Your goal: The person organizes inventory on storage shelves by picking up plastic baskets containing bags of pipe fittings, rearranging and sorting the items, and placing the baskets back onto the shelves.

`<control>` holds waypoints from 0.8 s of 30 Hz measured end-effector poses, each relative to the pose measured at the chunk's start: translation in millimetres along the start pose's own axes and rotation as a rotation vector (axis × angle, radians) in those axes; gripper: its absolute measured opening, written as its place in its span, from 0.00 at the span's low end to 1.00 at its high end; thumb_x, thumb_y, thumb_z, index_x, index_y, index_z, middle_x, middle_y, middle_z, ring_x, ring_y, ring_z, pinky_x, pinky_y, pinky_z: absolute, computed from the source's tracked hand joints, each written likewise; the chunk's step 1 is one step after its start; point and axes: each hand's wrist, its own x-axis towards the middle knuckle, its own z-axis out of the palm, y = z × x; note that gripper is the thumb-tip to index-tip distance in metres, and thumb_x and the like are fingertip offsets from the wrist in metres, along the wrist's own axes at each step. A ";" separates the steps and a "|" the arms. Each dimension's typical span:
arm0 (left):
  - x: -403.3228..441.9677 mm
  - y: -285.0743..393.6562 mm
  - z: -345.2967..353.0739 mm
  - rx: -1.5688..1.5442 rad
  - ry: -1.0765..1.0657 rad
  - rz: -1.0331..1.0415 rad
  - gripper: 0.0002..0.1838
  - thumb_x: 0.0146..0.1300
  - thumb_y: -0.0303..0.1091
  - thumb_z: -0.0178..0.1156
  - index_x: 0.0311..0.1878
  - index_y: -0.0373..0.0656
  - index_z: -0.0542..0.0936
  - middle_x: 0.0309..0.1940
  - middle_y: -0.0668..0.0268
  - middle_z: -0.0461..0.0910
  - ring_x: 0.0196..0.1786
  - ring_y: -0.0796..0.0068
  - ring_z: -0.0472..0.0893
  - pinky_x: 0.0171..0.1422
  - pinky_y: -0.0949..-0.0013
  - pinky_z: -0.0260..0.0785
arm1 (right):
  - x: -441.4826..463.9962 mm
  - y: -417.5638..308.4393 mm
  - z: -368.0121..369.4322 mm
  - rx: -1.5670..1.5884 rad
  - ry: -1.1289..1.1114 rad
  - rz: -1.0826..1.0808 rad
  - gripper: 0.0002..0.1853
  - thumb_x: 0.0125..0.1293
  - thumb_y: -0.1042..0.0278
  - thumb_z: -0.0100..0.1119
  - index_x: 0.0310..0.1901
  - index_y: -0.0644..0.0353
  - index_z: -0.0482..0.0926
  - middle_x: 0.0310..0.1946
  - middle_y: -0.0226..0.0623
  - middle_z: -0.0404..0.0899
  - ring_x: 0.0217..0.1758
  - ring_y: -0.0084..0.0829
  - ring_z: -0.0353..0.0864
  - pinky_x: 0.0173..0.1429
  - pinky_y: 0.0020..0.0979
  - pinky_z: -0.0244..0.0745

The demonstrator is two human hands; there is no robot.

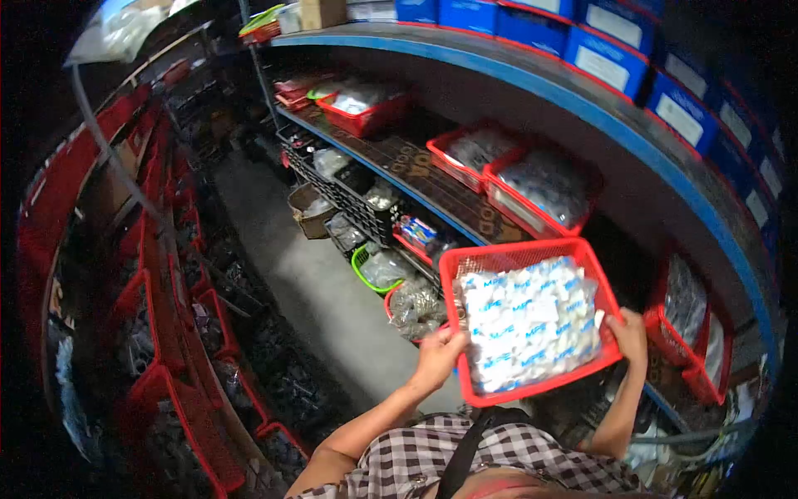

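Two places of holding on the red plastic basket [544,386]: left hand [440,358] and right hand [629,334], at opposite sides, in front of the checked shirt [411,453], near the shelf [416,176]. Could tip from uneven lifting and spill white contents with blue MPE print [528,324].

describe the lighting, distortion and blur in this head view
In the head view, distortion bows the long blue metal shelf edge and the corners fall black; white packets with blue print in the red plastic basket look bright, their edges soft; red plastic bins at left sit in shadow, contents indistinct.
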 end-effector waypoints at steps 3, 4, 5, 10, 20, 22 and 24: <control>20.1 19.7 -75.5 -0.091 0.053 -0.008 0.12 0.58 0.35 0.54 0.24 0.38 0.78 0.18 0.74 0.73 0.20 0.84 0.69 0.23 0.76 0.60 | -19.4 -44.1 47.4 0.025 -0.018 -0.023 0.09 0.58 0.68 0.59 0.31 0.67 0.77 0.18 0.29 0.72 0.22 0.18 0.68 0.27 0.27 0.64; 25.1 29.6 -91.0 -0.037 0.089 -0.018 0.12 0.57 0.35 0.54 0.22 0.39 0.77 0.17 0.74 0.73 0.20 0.84 0.69 0.23 0.76 0.60 | -16.1 -54.7 61.9 0.115 -0.029 -0.019 0.09 0.58 0.68 0.59 0.31 0.67 0.78 0.17 0.28 0.71 0.22 0.18 0.67 0.27 0.27 0.64; 30.1 43.4 -96.7 -0.037 0.111 -0.045 0.12 0.57 0.34 0.54 0.21 0.40 0.76 0.17 0.74 0.72 0.20 0.85 0.69 0.24 0.76 0.60 | -9.4 -66.0 71.8 0.213 -0.073 0.021 0.09 0.58 0.68 0.59 0.30 0.67 0.77 0.18 0.28 0.71 0.22 0.18 0.66 0.26 0.27 0.63; 65.6 50.1 -177.5 -0.035 0.233 0.001 0.12 0.56 0.34 0.56 0.21 0.38 0.77 0.17 0.72 0.73 0.19 0.83 0.69 0.24 0.76 0.60 | 37.4 -139.6 132.8 0.015 -0.096 -0.119 0.11 0.58 0.66 0.57 0.29 0.69 0.77 0.17 0.34 0.72 0.22 0.18 0.68 0.27 0.29 0.64; 194.8 139.2 -261.4 0.442 0.228 0.036 0.17 0.60 0.38 0.54 0.25 0.32 0.79 0.18 0.72 0.73 0.23 0.84 0.70 0.27 0.74 0.62 | 152.9 -216.9 220.3 0.287 -0.081 -0.080 0.11 0.57 0.67 0.57 0.28 0.69 0.76 0.15 0.42 0.69 0.20 0.23 0.70 0.26 0.34 0.64; 218.2 162.6 -270.7 0.703 0.196 0.020 0.17 0.60 0.38 0.54 0.27 0.31 0.79 0.17 0.75 0.71 0.23 0.86 0.68 0.25 0.74 0.61 | 151.2 -237.6 222.7 0.280 0.011 -0.067 0.09 0.58 0.68 0.56 0.29 0.67 0.77 0.16 0.35 0.71 0.21 0.19 0.68 0.27 0.30 0.64; 247.2 180.8 -272.9 0.692 0.145 0.015 0.16 0.59 0.37 0.54 0.28 0.31 0.79 0.18 0.75 0.72 0.23 0.86 0.68 0.26 0.75 0.61 | 156.4 -251.5 226.2 0.452 0.045 -0.013 0.08 0.60 0.70 0.54 0.31 0.68 0.77 0.18 0.31 0.74 0.23 0.18 0.70 0.28 0.27 0.65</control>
